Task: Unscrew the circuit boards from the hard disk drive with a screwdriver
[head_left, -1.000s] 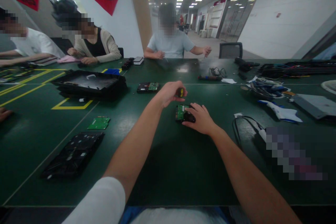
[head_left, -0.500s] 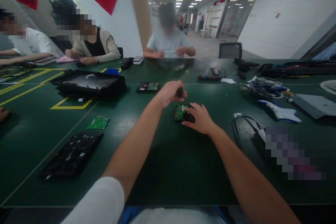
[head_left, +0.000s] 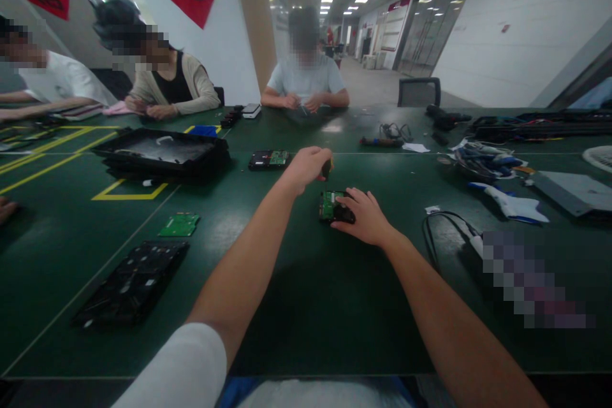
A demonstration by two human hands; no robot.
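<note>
Your L hand (head_left: 310, 169) grips a dark tool handle (head_left: 326, 169), prob. a screwdriver, above the green-boarded drive (head_left: 327, 205); your R hand (head_left: 367, 211) clasps it on the table (head_left: 306, 306). Prob. screw work; next move needs drive steady, tool upright.

A short dark-handled tool (head_left: 326, 169) is gripped by the bare left hand (head_left: 306, 168) above a small black rectangular device (head_left: 328, 205) faced with green circuitry, which is held on the dark green tabletop (head_left: 306, 306) by the bare right hand (head_left: 366, 217). To the left, a thin green circuit board (head_left: 179, 225) is laid just beyond a flat black rectangular unit (head_left: 132, 284) with pale spots.
</note>
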